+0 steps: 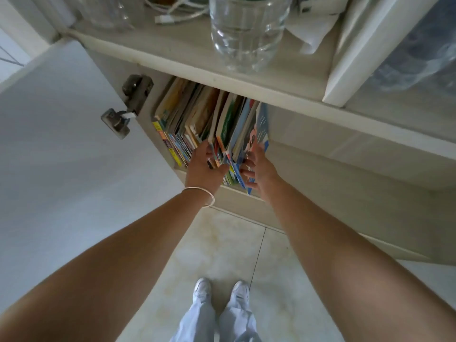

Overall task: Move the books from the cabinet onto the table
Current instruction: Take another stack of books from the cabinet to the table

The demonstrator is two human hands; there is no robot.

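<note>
Several thin, colourful books (197, 114) stand upright in the low cabinet compartment (232, 191) under the counter. My left hand (204, 166) reaches into the row, its fingers against the left side of a bundle of books (232, 134). My right hand (259, 166) presses on the right side of that bundle, on a blue cover (260, 127) at the row's right end. Both hands clasp this bundle between them. The books' lower edges are hidden behind my hands.
The white cabinet door (61, 144) stands open on the left, on a metal hinge (128, 104). On the counter above are a clear plastic bottle (246, 30), white cables (177, 13) and a glass. Pale floor tiles (222, 253) and my shoes lie below.
</note>
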